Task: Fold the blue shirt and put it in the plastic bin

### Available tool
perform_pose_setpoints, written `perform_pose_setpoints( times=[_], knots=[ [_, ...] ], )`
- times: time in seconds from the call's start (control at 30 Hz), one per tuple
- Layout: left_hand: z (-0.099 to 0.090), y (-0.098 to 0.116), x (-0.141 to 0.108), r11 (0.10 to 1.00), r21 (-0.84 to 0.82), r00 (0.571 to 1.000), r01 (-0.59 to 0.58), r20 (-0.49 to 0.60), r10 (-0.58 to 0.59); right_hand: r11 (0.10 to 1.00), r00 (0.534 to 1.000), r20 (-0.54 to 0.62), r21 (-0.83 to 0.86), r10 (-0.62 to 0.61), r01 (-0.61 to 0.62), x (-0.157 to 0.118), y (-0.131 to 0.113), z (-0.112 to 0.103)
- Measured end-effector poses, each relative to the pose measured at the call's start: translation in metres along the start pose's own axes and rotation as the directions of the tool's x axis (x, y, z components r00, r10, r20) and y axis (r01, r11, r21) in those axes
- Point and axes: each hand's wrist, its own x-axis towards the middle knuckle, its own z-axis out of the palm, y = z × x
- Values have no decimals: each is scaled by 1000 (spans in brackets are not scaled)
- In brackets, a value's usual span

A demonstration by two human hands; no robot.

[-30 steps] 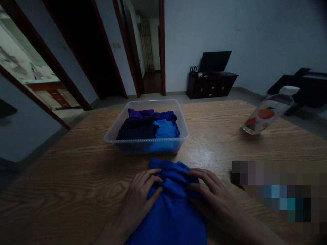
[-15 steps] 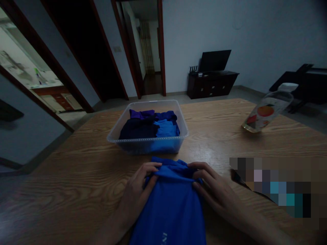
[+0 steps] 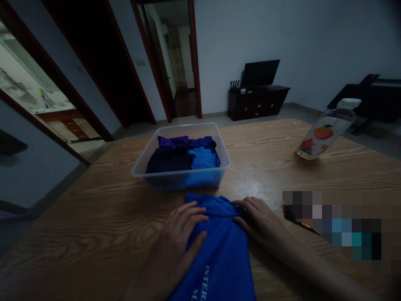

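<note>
Pressing down on a bright blue fabric garment with white lettering (image 3: 216, 251), both hands lie flat and open on it at the near edge of the wooden table (image 3: 94, 217). The left hand (image 3: 178, 238) rests palm-down on the cloth's left side, fingers spread and grasping nothing. The right hand (image 3: 260, 221) sits at the far right corner of the cloth, fingertips touching the bunched far edge; whether they pinch the fabric cannot be told.

The garment already looks narrowed into a long strip, though its far end is still rumpled, so the folding seems partly done. Just beyond it stands a clear plastic rectangular bin (image 3: 181, 173) holding several folded pieces in purple, navy and lighter blue, which suggests a fair share of the work is finished, with this piece still outside the bin.

A clear bottle with a fruit-printed label and white cap (image 3: 326, 133) stands far right on the table.
</note>
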Motion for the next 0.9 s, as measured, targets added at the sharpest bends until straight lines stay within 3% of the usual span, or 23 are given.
perform_pose_setpoints(
  times=[0.03, 0.1, 0.17, 0.3, 0.4, 0.47, 0.6, 0.7, 0.8, 0.9],
  knots=[
    [2, 11, -8, 993, 61, 994, -105, -5, 105, 1000, 1000, 13, 20, -7, 7, 1, 0, -1],
    [15, 30, -26, 919, 234, 940, -317, -50, 337, 996, 999, 42, 84, -31, 27, 3, -3, -5],
    [33, 42, -46, 823, 421, 891, -381, -70, 449, 988, 997, 42, 143, -57, 51, 7, -9, -11],
    [59, 49, -72, 793, 540, 915, -282, -99, 392, 979, 990, -46, 149, -132, 137, 15, -26, -20],
    [63, 51, -76, 802, 536, 919, -262, -115, 378, 973, 968, -103, 20, -228, 231, 21, -26, -17],
    [63, 52, -76, 802, 540, 923, -255, -113, 369, 968, 966, -70, -45, -250, 248, 24, -18, -11],
    [55, 53, -72, 806, 539, 936, -242, -87, 340, 984, 985, 59, -57, -164, 167, 23, -9, -5],
    [37, 54, -63, 831, 473, 938, -291, -30, 346, 991, 992, 71, -69, -108, 113, 18, -19, -11],
    [22, 56, -44, 893, 369, 966, -258, 83, 244, 978, 978, 105, -90, -179, 188, 16, -27, -13],
    [24, 52, -22, 939, 270, 969, -214, 181, 168, 947, 944, 186, -117, -274, 298, 18, -20, -5]
  ],
)
